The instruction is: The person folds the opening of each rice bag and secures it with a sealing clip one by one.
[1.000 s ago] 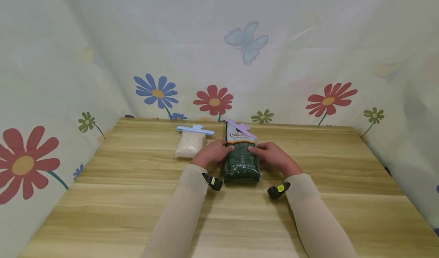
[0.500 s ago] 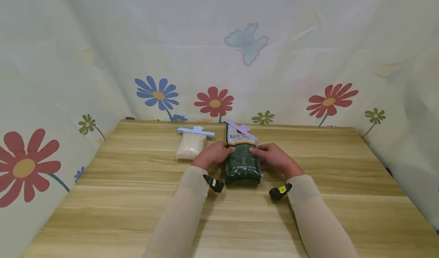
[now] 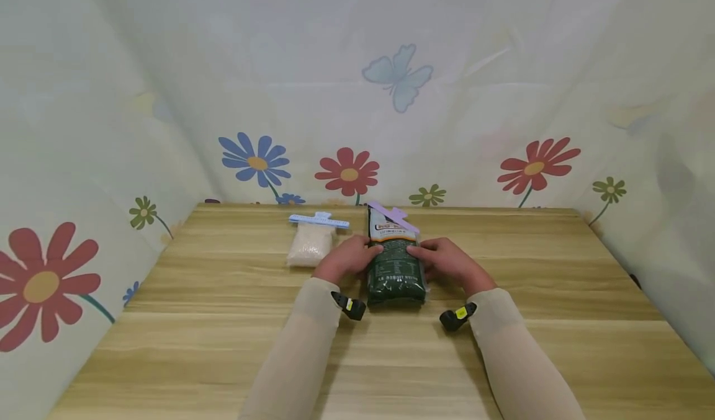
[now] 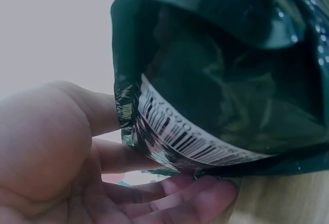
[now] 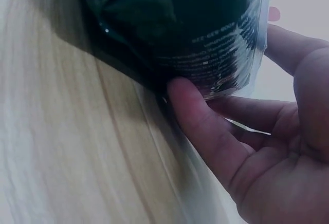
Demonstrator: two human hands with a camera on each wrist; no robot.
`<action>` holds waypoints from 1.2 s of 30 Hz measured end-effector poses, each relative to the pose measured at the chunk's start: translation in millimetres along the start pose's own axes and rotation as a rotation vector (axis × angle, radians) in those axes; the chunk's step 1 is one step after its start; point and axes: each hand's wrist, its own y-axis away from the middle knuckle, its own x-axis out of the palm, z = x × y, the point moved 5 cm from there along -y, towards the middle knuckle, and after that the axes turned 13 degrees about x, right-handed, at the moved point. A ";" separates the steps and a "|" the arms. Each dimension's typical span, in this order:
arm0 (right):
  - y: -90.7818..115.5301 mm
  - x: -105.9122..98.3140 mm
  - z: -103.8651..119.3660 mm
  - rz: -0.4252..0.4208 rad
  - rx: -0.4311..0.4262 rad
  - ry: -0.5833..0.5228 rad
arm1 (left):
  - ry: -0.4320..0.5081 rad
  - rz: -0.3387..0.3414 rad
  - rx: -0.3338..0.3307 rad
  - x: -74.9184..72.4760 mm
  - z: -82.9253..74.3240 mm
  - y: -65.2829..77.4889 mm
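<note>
In the head view, a dark green plastic food bag (image 3: 396, 277) with a grey-white upper part lies on the table. A purple sealing clip (image 3: 394, 216) sits slantwise across its far end. My left hand (image 3: 349, 257) holds the bag's left side and my right hand (image 3: 449, 262) its right side, both thumbs on top. Under the near end, the left wrist view shows a barcode on the bag (image 4: 247, 95), with the left fingers curled beneath the edge. Fingers of the right hand (image 5: 272, 136) reach under the bag in the right wrist view.
Left of the green bag lies a small clear bag of white grains (image 3: 310, 246), likely rice, topped by a light blue sealing clip (image 3: 318, 221). The wooden table (image 3: 195, 333) ends at a flower-printed curtain (image 3: 447, 122) behind and at both sides.
The whole scene has slid slightly downward in the head view. Both hands keep their hold on the green food bag, which stays in place on the table.
</note>
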 end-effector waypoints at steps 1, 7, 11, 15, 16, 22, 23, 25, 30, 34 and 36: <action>-0.2 0.3 -0.2 -0.003 0.002 -0.006 | 0.003 -0.001 -0.002 0.0 -0.1 0.5; -1.1 2.0 1.3 0.000 -0.002 -0.029 | 0.012 -0.006 -0.009 -2.1 -0.6 2.5; -2.1 2.7 3.4 -0.002 -0.013 -0.019 | 0.017 -0.006 -0.020 -3.8 0.7 2.2; -3.9 2.4 4.3 -0.001 -0.026 -0.013 | 0.014 -0.011 -0.016 -5.5 1.8 0.5; -4.5 2.2 4.1 -0.002 -0.027 -0.016 | 0.010 -0.013 -0.014 -6.0 2.0 0.1; -3.3 3.9 5.7 0.006 -0.025 -0.023 | 0.011 -0.014 -0.027 -8.3 1.9 0.3; -2.6 4.2 6.1 0.011 -0.028 -0.024 | 0.012 -0.014 -0.030 -8.8 1.3 0.8; -1.6 4.5 6.9 0.014 -0.030 -0.023 | 0.005 -0.015 -0.031 -9.8 -0.6 1.6; 1.5 1.5 9.2 -0.012 -0.028 0.006 | 0.000 -0.026 -0.027 -12.5 -4.4 0.7; 4.5 -2.5 13.3 -0.061 -0.016 0.037 | 0.043 -0.031 -0.027 -16.2 -4.1 -0.5; 7.7 -5.1 15.2 -0.101 -0.003 0.063 | 0.079 -0.033 -0.020 -17.4 -4.1 0.9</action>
